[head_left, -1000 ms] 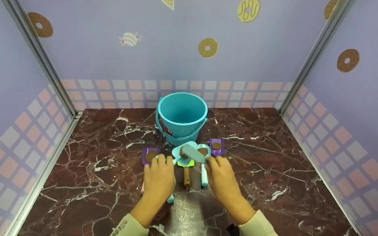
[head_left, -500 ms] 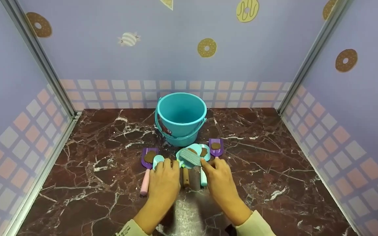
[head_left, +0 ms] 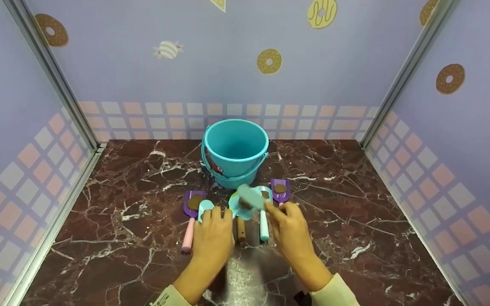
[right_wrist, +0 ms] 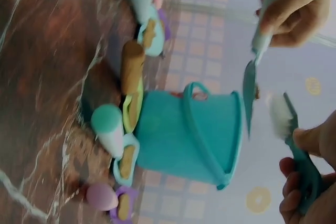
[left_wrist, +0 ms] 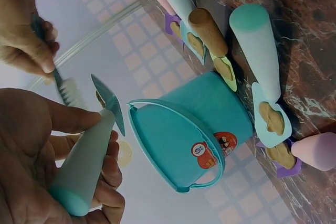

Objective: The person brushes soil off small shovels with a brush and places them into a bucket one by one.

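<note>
Shovel (left_wrist: 86,163) held above table (head_left: 143,221), on near side of bucket (head_left: 233,168) — gripped in left hand (head_left: 213,236), fingers curled round it, brown material (left_wrist: 100,99) carried on top. Brush (head_left: 252,198), partly blurred, gripped in right hand (head_left: 291,227), just beside shovel. Other shovels (head_left: 241,230), likewise loaded, laid in row before bucket.

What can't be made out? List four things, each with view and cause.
White bristles of the dark-teal plastic brush: both wrist views, blurred.
Pink rounded handle of the right-hand purple scoop: head view, mostly covered by the right hand.
Lime-green scoop blade: head view, mostly covered by the turquoise shovel blade in the left hand.
Printing on the turquoise plastic bucket's round red stickers: left wrist view, too small.
</note>
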Demonstrator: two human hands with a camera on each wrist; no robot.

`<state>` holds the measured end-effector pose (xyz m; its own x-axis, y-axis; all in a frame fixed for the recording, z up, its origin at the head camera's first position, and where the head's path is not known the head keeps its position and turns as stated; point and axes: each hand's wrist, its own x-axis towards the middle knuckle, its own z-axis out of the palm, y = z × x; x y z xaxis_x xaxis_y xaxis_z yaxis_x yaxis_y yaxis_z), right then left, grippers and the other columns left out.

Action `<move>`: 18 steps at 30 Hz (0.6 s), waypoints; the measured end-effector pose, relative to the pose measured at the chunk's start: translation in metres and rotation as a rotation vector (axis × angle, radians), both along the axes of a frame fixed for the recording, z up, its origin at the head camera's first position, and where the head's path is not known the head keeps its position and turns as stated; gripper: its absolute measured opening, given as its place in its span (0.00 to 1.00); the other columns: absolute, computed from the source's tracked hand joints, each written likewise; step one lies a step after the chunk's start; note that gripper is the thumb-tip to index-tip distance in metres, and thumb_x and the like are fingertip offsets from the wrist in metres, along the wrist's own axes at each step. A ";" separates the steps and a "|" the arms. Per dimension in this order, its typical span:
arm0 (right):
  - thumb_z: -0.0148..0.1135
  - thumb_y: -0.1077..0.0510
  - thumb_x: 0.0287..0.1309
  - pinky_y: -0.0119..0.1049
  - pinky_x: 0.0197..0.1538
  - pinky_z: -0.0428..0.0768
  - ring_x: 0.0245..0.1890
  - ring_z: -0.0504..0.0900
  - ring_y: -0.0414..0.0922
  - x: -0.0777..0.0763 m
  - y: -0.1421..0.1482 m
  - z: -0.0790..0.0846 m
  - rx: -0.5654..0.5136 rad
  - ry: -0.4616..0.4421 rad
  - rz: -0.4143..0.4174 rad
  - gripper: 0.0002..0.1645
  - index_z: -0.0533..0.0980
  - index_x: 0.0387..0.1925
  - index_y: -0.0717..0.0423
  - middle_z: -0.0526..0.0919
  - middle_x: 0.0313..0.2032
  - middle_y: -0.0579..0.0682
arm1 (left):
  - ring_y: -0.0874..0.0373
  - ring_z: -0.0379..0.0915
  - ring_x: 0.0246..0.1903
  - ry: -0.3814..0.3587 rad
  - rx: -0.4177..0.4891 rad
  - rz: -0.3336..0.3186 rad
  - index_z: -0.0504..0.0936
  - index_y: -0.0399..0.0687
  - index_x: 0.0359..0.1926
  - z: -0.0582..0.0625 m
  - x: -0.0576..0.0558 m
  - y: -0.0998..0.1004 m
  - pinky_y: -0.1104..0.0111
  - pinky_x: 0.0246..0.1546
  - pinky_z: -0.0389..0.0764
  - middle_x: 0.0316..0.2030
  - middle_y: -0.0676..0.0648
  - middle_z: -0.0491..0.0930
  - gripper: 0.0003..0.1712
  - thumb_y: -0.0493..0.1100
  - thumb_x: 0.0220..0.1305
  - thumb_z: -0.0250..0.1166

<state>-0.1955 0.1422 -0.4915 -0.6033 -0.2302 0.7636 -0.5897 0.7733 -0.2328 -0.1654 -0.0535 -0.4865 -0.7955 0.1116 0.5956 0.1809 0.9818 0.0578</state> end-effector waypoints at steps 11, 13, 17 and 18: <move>0.72 0.64 0.57 0.41 0.33 0.75 0.29 0.72 0.47 0.001 0.000 -0.004 0.052 0.017 -0.057 0.14 0.88 0.47 0.53 0.74 0.28 0.50 | 0.45 0.74 0.35 0.075 -0.027 -0.007 0.82 0.43 0.37 0.001 0.005 0.004 0.53 0.25 0.75 0.32 0.42 0.77 0.15 0.37 0.45 0.74; 0.73 0.63 0.56 0.41 0.33 0.76 0.29 0.72 0.47 -0.001 0.001 -0.005 0.042 0.003 -0.070 0.15 0.88 0.46 0.53 0.74 0.28 0.51 | 0.45 0.75 0.35 0.065 -0.034 -0.004 0.83 0.43 0.37 0.000 0.007 0.004 0.54 0.24 0.76 0.32 0.42 0.77 0.15 0.36 0.44 0.74; 0.74 0.62 0.56 0.41 0.34 0.79 0.31 0.75 0.46 -0.001 0.002 -0.005 -0.007 -0.023 -0.055 0.16 0.88 0.47 0.53 0.76 0.31 0.52 | 0.45 0.75 0.36 0.041 -0.031 0.000 0.83 0.43 0.38 0.000 0.008 0.003 0.53 0.25 0.76 0.33 0.42 0.78 0.15 0.37 0.46 0.73; 0.74 0.62 0.56 0.40 0.34 0.80 0.31 0.76 0.46 0.000 0.001 -0.003 -0.027 -0.031 -0.043 0.16 0.87 0.48 0.53 0.77 0.32 0.52 | 0.44 0.75 0.37 0.035 -0.027 0.003 0.83 0.43 0.39 0.000 0.008 0.002 0.53 0.25 0.76 0.33 0.42 0.78 0.15 0.37 0.47 0.73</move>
<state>-0.1953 0.1430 -0.4947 -0.6358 -0.1831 0.7498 -0.5481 0.7911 -0.2716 -0.1571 -0.0515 -0.4863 -0.7745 0.1257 0.6199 0.1792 0.9835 0.0245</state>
